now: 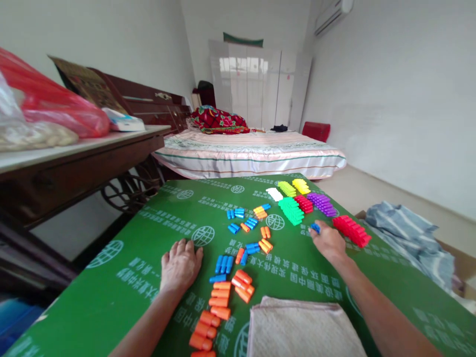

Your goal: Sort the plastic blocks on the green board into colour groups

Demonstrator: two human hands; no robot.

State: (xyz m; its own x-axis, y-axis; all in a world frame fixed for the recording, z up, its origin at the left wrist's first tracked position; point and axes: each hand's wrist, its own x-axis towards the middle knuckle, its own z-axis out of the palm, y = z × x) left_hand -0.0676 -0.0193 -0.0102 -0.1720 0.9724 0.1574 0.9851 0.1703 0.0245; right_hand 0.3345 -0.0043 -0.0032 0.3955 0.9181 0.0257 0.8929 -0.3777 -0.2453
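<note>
- The right hand (329,240) is closed in a pinch, thumb and fingers gripping a small blue piece (315,228) at the tips, between the green group and the bright red group; how many pieces it has hold of cannot be told.
- The left hand (181,263) lies palm down, loosely open with fingers nearly together, left of the blue and orange pieces; nothing shows in its grasp, though the palm is hidden.
- A pale wardrobe (256,84) stands against the far wall.
- The bed (253,153) in front of it has a striped sheet and a red floral quilt (219,119) heaped toward its left end.
- The green tabletop (148,233), printed with white lettering and globe marks, lies under both hands.
- A dark wooden side table (111,153) on the left bears a red plastic bag (63,99).
- A folded beige cloth (303,325) rests at the near edge, between the forearms.
- Color-sorted groups sit at the far right: bright red (351,230), green (291,210), purple (322,204), dark red (304,204), yellow (301,186), yellow-green (286,188) and white (274,194).
- Orange pieces (219,293) run in short rows down the middle toward the near edge.
- Blue pieces (224,264) lie in small clusters among them and farther up, some side by side, others at angles.
</note>
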